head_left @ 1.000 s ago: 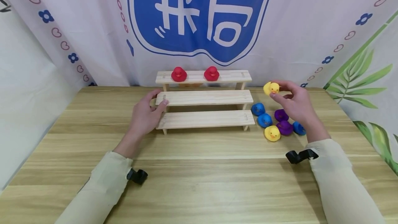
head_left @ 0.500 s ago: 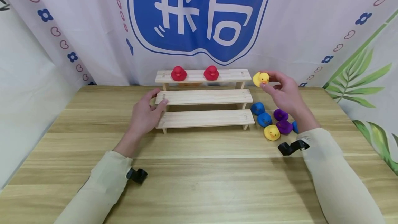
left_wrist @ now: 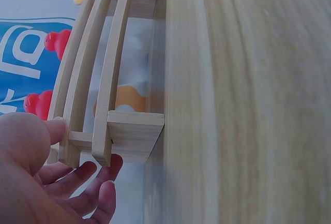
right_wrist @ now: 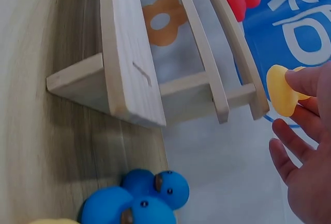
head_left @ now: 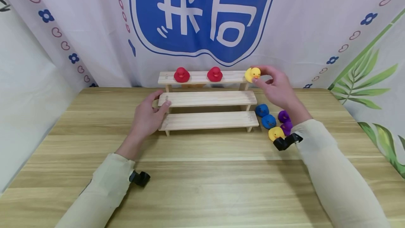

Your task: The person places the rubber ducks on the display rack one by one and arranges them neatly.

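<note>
A three-tier wooden display shelf (head_left: 207,99) stands at the back of the table. My left hand (head_left: 147,115) holds its left end, thumb on the middle board and the other fingers around the end in the left wrist view. My right hand (head_left: 280,89) pinches a yellow rubber duck (head_left: 252,75) between thumb and fingers at the right end of the top board. In the right wrist view this duck (right_wrist: 282,90) shows right beside the top board's end. Two red rubber ducks, one left (head_left: 181,75) and one near the middle (head_left: 214,75), sit on the top board.
Right of the shelf, blue ducks (head_left: 268,121), purple ducks (head_left: 283,116) and another yellow duck (head_left: 276,133) cluster on the table, partly hidden by my right wrist and its black camera (head_left: 288,141). A white printed cloth (head_left: 297,20) hangs close behind the shelf.
My right hand has carried the yellow duck leftward and slightly up, from beside the shelf to the top board's right end. The left hand has stayed on the shelf.
</note>
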`<move>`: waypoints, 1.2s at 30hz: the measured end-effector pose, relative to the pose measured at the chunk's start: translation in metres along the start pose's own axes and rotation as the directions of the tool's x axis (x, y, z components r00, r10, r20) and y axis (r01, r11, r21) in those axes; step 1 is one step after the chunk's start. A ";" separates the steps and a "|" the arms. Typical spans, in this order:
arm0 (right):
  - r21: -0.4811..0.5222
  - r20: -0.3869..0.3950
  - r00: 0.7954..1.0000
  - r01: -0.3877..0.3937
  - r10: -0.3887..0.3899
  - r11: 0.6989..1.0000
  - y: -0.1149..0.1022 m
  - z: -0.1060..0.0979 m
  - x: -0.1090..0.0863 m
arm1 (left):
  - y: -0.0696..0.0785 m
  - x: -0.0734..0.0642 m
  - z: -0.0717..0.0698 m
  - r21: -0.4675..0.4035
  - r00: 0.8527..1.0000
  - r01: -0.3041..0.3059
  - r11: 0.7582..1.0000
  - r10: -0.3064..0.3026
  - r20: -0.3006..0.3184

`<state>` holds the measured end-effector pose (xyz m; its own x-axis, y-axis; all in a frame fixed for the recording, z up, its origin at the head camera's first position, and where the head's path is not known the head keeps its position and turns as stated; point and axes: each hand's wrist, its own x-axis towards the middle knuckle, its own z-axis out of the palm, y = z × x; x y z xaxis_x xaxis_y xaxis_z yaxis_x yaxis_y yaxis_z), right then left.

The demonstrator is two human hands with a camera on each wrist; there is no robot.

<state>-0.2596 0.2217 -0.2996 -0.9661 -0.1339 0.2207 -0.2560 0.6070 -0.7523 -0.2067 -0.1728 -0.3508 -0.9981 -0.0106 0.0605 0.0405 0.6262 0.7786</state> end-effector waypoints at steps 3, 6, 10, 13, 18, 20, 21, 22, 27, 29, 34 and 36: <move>-0.009 0.018 1.000 0.015 -0.015 1.000 -0.004 0.005 0.004 | 0.000 0.000 0.000 -0.001 1.000 0.002 1.000 -0.002 0.001; -0.024 0.036 0.999 0.022 -0.021 0.999 -0.006 0.009 0.007 | 0.000 0.000 0.000 -0.007 1.000 0.005 1.000 -0.005 0.002; -0.039 0.055 0.998 0.015 -0.013 0.999 -0.009 0.014 0.011 | 0.001 -0.001 0.000 -0.007 1.000 0.006 1.000 -0.006 0.001; -0.049 0.064 0.998 0.009 -0.006 0.999 -0.010 0.016 0.013 | 0.001 -0.001 0.000 -0.007 1.000 0.004 1.000 -0.004 0.003; -0.057 0.076 0.997 0.014 -0.010 0.998 -0.012 0.018 0.016 | 0.001 0.000 0.001 -0.009 1.000 0.007 1.000 -0.007 0.004; -0.060 0.083 0.996 0.020 -0.015 0.998 -0.013 0.018 0.017 | 0.001 -0.001 0.000 -0.008 1.000 0.008 1.000 -0.008 0.004; -0.062 0.086 0.996 0.023 -0.017 0.998 -0.013 0.019 0.018 | 0.001 -0.001 0.000 -0.008 1.000 0.009 1.000 -0.009 0.003; -0.065 0.088 0.996 0.026 -0.020 0.998 -0.013 0.019 0.018 | 0.001 -0.001 0.001 -0.008 1.000 0.009 1.000 -0.009 0.004; -0.080 0.085 0.996 0.037 -0.030 0.996 -0.013 0.021 0.021 | 0.001 -0.001 0.001 -0.011 1.000 0.010 1.000 -0.010 0.005; -0.088 0.084 0.996 0.036 -0.029 0.995 -0.013 0.021 0.021 | 0.001 -0.001 0.001 -0.015 1.000 0.011 1.000 -0.011 0.003; -0.078 0.104 0.994 0.033 -0.025 0.996 -0.014 0.020 0.022 | 0.002 -0.001 0.000 -0.013 1.000 0.011 1.000 -0.011 0.001; -0.058 0.107 0.994 0.028 -0.022 0.998 -0.014 0.017 0.021 | 0.002 -0.001 0.000 -0.008 1.000 0.010 1.000 -0.010 0.002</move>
<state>-0.2765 0.1968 -0.2955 -0.9583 -0.2304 0.1691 -0.2807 0.6474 -0.7086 -0.2060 -0.1716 -0.3495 -0.9986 -0.0148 0.0516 0.0313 0.6200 0.7840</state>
